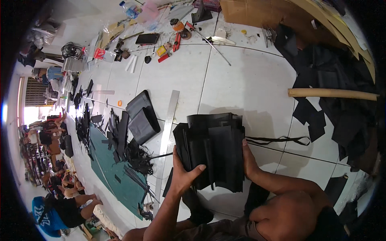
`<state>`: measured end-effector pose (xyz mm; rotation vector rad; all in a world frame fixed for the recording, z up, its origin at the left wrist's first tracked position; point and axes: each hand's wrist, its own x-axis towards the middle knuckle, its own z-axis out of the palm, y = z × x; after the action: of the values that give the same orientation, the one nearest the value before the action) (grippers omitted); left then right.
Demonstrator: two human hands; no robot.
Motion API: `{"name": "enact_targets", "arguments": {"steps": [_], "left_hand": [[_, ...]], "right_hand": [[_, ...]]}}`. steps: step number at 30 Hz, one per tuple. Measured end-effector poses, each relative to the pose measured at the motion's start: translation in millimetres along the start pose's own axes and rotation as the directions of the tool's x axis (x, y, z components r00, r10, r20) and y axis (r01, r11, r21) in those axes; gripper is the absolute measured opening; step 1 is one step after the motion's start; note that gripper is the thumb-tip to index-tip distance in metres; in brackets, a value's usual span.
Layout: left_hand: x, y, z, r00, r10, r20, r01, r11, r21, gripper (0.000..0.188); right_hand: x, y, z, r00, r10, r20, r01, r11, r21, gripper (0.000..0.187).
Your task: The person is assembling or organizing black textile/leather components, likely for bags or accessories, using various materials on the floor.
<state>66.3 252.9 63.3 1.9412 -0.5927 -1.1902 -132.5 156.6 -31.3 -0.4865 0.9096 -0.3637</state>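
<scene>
A thick stack of black sheet pieces (226, 150), perhaps fabric or vinyl, is held up between my two hands over the tiled floor. My left hand (185, 173) grips its left side, the thumb lying across the front. Against the right edge presses my right hand (250, 162), its fingers partly hidden behind the stack. Some pieces in the bundle stand unevenly, with loose edges at the top and left. A thin black strap (277, 139) lies on the floor to the right of the stack.
Left of the stack lie a long metal ruler (169, 114), folded black material (144, 118), and a green cutting mat (106, 160) with black scraps. A cardboard tube (333, 93) rests on black cloth (341, 124) at right. Tools and a phone (147, 38) lie farther off; another person (60, 213) sits lower left.
</scene>
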Motion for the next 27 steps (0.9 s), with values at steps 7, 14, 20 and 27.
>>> {"name": "enact_targets", "arguments": {"steps": [7, 14, 20, 27], "left_hand": [[9.0, -10.0, -12.6, 1.0, -0.009, 0.005, 0.009, 1.0, -0.019, 0.116], [14.0, -28.8, -21.8, 0.997, 0.08, 0.02, -0.08, 0.997, 0.005, 0.116], [13.6, -21.1, -21.3, 0.997, 0.06, 0.046, -0.058, 0.997, -0.047, 0.115], [16.0, -24.2, -14.6, 0.996, 0.083, 0.018, -0.083, 0.996, 0.031, 0.117]], "right_hand": [[11.5, 22.8, -15.9, 0.984, -0.153, 0.096, 0.145, 0.986, 0.086, 0.076], [-6.7, 1.6, -12.7, 0.901, -0.355, 0.247, 0.415, 0.871, -0.264, 0.105], [-9.5, -3.1, 0.0, 0.949, -0.297, 0.108, 0.312, 0.829, -0.463, 0.107], [-12.8, -4.6, 16.4, 0.921, -0.39, 0.024, 0.326, 0.734, -0.595, 0.094]]}}
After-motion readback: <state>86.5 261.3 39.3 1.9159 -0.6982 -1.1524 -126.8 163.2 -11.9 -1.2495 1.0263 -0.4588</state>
